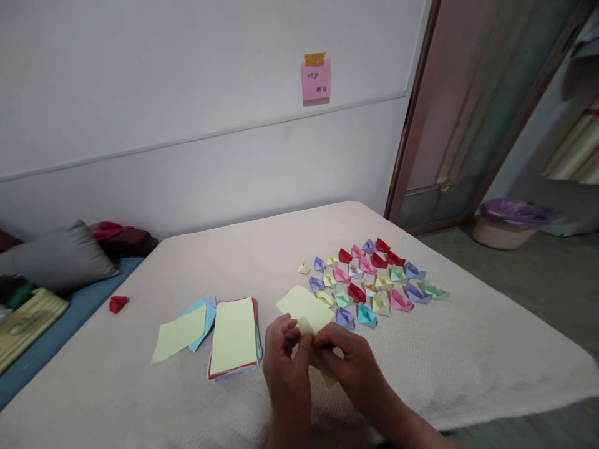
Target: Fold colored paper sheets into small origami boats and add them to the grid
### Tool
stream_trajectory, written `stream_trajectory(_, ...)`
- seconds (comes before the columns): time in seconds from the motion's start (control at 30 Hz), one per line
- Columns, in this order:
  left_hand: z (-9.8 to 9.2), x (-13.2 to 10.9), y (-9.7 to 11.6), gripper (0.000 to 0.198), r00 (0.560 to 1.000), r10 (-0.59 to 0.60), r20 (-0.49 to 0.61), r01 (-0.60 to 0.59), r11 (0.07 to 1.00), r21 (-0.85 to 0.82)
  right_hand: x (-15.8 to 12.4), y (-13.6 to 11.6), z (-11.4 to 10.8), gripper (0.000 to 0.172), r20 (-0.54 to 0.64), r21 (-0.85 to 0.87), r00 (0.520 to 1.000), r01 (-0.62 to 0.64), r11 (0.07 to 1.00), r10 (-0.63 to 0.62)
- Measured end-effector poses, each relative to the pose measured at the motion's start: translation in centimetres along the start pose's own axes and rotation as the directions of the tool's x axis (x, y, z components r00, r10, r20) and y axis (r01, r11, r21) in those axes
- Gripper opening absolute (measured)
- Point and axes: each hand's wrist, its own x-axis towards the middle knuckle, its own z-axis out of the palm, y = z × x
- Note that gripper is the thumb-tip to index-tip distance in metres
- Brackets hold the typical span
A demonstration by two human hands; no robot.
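Note:
Both hands pinch a pale yellow sheet of paper (329, 373) with folded edges, low over the white-covered table. My left hand (286, 362) is closed on it from the left, thumb against the fold. From the right, my right hand (349, 355) grips it with thumb and fingertips, close beside the left thumb. Just beyond the fingers spreads a flat pale yellow paper (302, 303); I cannot tell whether it joins the held piece. Past it, to the right, stand several small folded paper boats (356, 293) in red, pink, blue, green, yellow and white.
Left of my hands lies a stack of coloured paper (234, 337), yellow on top. Beside it are loose yellow and blue sheets (180, 337). A crumpled red paper piece (118, 304) sits far left. A pink note (316, 81) is taped to the wall. A covered tub (505, 231) stands right.

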Motion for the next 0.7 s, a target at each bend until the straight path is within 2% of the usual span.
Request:
stream_trajectory(0.23, -0.33, 0.1, 0.38, 0.006, 0.996, 0.093, 0.015, -0.094, 0.968, 0.231, -0.36, 0.13, 0.13, 0.014, -0.008, -0.042, 1.0, -0.004, 0.999, 0.004)
stream_trajectory(0.43, -0.47, 0.13, 0.28, 0.009, 0.981, 0.195, -0.018, -0.18, 0.933, 0.31, -0.43, 0.1, 0.25, 0.014, 0.01, -0.088, 0.999, 0.05, 0.995, -0.05)
stream_trajectory(0.7, -0.42, -0.51, -0.05, 0.013, 0.934, 0.357, -0.007, -0.318, 0.84, 0.439, -0.57, -0.42, 0.46, 0.015, 0.024, -0.065, 0.999, 0.035, 0.997, -0.034)
